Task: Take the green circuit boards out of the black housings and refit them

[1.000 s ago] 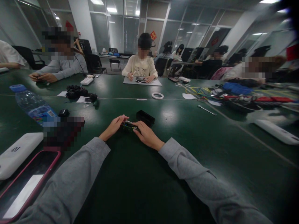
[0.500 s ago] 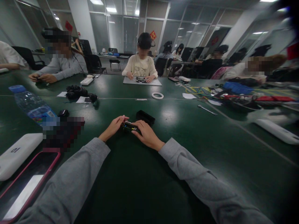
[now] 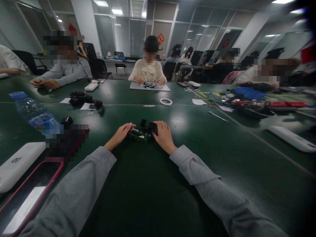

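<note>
A small green circuit board [image 3: 139,136] with blue, yellow and white parts is on the table in front of me. My left hand [image 3: 121,134] pinches its left end between thumb and fingers. Just behind the board is a black open-topped plastic case [image 3: 146,124]. My right hand [image 3: 163,134] has its fingers wrapped over the right end of this case, which hides that end. The right side of the board is free of my fingers.
On the left are a water bottle [image 3: 34,113], a white power bank [image 3: 21,164] and a red-edged phone [image 3: 32,194]. Ahead lie a white tape ring [image 3: 166,101] and a wrench [image 3: 218,116]. Tangled cables [image 3: 247,100] cover the right back. A co-worker [image 3: 148,69] sits opposite.
My right hand has let go of the circuit board and moved right onto the black case, whose position has shifted slightly left. My left hand stays at the board.
</note>
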Tool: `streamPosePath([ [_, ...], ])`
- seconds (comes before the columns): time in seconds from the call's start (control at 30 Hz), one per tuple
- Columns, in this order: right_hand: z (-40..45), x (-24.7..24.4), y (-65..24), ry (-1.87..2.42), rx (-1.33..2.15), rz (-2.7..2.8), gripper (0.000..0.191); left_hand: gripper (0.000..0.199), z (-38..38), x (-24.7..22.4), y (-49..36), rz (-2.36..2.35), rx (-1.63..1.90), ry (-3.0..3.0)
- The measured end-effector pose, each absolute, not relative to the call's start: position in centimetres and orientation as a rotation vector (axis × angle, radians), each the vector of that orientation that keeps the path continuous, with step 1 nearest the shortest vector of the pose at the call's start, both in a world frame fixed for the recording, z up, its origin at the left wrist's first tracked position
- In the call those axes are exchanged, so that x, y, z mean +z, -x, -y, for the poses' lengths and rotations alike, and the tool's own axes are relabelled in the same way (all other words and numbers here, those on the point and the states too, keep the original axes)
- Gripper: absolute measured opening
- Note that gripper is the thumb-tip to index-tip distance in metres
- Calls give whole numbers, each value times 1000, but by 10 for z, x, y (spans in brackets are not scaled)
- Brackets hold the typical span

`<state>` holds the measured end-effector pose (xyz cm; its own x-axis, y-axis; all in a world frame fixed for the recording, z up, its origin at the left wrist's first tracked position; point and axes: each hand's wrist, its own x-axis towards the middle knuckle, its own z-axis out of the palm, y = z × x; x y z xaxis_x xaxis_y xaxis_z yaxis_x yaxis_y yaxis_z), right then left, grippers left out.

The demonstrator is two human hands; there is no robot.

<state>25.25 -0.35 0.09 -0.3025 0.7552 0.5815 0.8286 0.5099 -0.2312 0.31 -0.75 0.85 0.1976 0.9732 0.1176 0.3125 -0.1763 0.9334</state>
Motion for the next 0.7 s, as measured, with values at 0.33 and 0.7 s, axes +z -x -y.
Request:
streamPosePath([
  [0.33,-4,-8,-254,1372,-91,2024,45,54,8,9,-4,-1239,997,-1625],
  [0.7,24,16,-241,1196,-133,2015,44,53,7,7,-3,-1196,1021,-1611],
])
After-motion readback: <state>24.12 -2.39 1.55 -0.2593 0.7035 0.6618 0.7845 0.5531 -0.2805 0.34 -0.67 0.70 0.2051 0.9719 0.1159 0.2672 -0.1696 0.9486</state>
